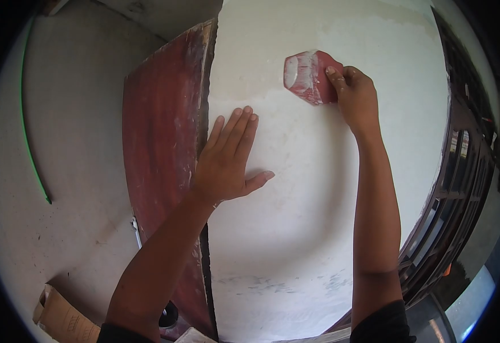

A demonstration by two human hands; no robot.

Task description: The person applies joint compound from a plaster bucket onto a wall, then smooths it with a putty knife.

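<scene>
Pinched between the thumb and fingers of my right hand (354, 97) is a red putty scraper (325, 64), held at the upper part of the pale wall (295, 223). White putty is smeared across the scraper's face toward its left edge. Lower and to the left, my left hand (227, 151) lies flat on the wall, thumb out to the side and fingers pointing up. Its wrist overlaps the edge where the wall meets the dark red wooden panel (161, 120).
A dark window grille (452, 188) borders the wall on the right. At the lower left stands a cardboard box (67, 320). A green cable (23, 114) hangs down the grey wall (78, 143) at far left. Dark smudges mark the pale wall's lower part.
</scene>
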